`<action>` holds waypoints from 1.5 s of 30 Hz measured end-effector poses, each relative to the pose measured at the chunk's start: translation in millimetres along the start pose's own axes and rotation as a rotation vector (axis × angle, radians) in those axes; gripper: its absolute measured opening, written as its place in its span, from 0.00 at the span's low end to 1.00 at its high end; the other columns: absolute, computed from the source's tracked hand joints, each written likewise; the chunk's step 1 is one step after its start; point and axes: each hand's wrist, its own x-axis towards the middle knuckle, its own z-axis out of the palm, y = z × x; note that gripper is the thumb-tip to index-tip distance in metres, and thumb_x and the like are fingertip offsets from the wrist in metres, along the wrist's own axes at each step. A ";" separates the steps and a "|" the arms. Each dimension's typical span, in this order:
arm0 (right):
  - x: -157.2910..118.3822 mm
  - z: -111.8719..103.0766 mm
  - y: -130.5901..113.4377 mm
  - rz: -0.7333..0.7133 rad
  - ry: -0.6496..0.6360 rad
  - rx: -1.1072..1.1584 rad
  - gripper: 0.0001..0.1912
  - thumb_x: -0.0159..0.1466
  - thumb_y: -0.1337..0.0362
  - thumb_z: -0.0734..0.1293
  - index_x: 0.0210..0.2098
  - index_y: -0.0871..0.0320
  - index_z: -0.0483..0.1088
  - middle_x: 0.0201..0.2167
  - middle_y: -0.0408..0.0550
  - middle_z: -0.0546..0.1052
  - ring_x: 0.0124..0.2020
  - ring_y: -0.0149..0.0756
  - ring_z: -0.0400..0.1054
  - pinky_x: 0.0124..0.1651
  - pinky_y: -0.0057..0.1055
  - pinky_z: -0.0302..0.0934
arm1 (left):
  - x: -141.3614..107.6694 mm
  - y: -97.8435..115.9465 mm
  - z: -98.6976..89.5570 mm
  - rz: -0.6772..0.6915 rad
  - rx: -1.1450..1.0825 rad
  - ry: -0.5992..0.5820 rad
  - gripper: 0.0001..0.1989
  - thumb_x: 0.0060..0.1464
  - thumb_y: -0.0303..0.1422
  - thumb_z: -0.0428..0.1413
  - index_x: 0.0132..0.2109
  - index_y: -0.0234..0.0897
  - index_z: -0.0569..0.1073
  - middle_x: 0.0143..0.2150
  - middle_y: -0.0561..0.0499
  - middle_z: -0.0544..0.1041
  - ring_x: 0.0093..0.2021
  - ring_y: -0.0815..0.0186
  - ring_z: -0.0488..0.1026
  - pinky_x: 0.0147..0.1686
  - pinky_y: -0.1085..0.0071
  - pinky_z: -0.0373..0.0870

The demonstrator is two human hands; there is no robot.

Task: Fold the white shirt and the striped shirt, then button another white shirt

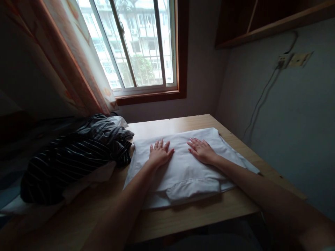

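Observation:
A white garment (183, 170), folded into a broad flat shape, lies on the wooden table (167, 230). It looks like a shirt, with what seems to be a collar or cuff at its near edge. My left hand (160, 153) rests flat on the left part of the cloth, fingers spread. On the right part, my right hand (201, 150) lies palm down with its fingers stretched out toward the left. Neither hand grips anything. Small wrinkles run through the fabric around both hands.
Left of the white garment is a heap of dark striped clothing (78, 157) with white cloth beneath. Behind the table are a window (138, 45) and a patterned curtain (68, 52). On the right wall, a cord (259, 101) hangs from a socket (284, 61) below a wooden shelf (274, 26).

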 end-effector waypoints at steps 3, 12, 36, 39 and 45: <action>-5.3 2.1 21.1 0.075 0.016 -0.029 0.28 0.72 0.53 0.49 0.69 0.49 0.54 0.72 0.46 0.51 0.72 0.42 0.43 0.70 0.50 0.36 | -2.1 -6.6 -2.5 0.034 0.014 -0.019 0.33 0.65 0.52 0.36 0.71 0.44 0.53 0.74 0.43 0.46 0.73 0.49 0.41 0.67 0.47 0.40; -26.6 -2.5 63.1 0.206 0.035 -0.086 0.29 0.71 0.50 0.51 0.68 0.52 0.56 0.71 0.48 0.53 0.71 0.42 0.44 0.70 0.47 0.39 | -37.3 -55.5 2.8 0.073 0.045 0.088 0.28 0.66 0.42 0.40 0.69 0.41 0.58 0.72 0.48 0.54 0.72 0.60 0.47 0.69 0.62 0.41; -95.2 -15.9 77.4 -0.044 0.055 -0.095 0.28 0.70 0.49 0.54 0.67 0.46 0.59 0.70 0.48 0.56 0.71 0.48 0.44 0.70 0.55 0.33 | -60.4 -71.9 5.6 0.345 0.073 0.070 0.28 0.67 0.48 0.40 0.69 0.47 0.60 0.72 0.51 0.53 0.72 0.59 0.48 0.69 0.61 0.46; -114.6 -22.4 73.9 -0.172 -0.039 0.003 0.29 0.69 0.44 0.54 0.67 0.44 0.59 0.71 0.48 0.53 0.72 0.49 0.42 0.69 0.56 0.37 | -23.9 -67.3 -1.9 0.487 0.101 0.060 0.27 0.67 0.48 0.41 0.68 0.48 0.61 0.72 0.50 0.56 0.71 0.59 0.51 0.68 0.60 0.49; -118.8 -14.7 51.4 0.072 0.018 -0.025 0.29 0.70 0.44 0.52 0.67 0.43 0.58 0.70 0.47 0.54 0.72 0.52 0.42 0.67 0.63 0.37 | 22.9 -45.2 -3.2 0.392 0.070 0.449 0.22 0.63 0.33 0.48 0.63 0.40 0.67 0.67 0.43 0.65 0.68 0.53 0.58 0.68 0.49 0.47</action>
